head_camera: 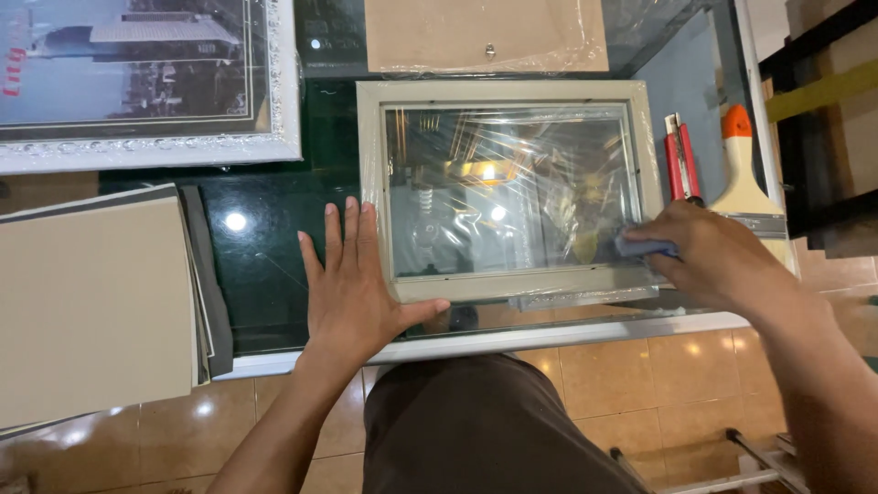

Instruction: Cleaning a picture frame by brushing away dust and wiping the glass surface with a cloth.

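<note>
Your left hand (352, 288) lies flat on the dark glass tabletop (265, 247), fingers (348, 233) spread apart, holding nothing; its thumb and palm edge press against the lower left corner of the pale picture frame (508, 91). That frame lies flat in the middle of the tabletop, close to the near edge, and clear plastic wrap (512, 197) covers its glass, wrinkled and reflecting lights.

Your right hand (709, 252) rests at the frame's lower right corner, fingers curled together around a small blue-grey pad or cloth (645, 247) that touches the wrapped surface. What exactly that piece is, I cannot tell.

Just beyond your right hand, beside the frame's right edge, lie a red utility knife (681, 160) and a wide paintbrush (743, 178) with an orange and cream handle. A brown backing board (485, 35) wrapped in plastic sits just behind the frame. At the far left lies a white ornate frame (283, 101) with a dark picture, and nearer you a stack of grey boards (91, 302) overhangs the tabletop's edge.
</note>
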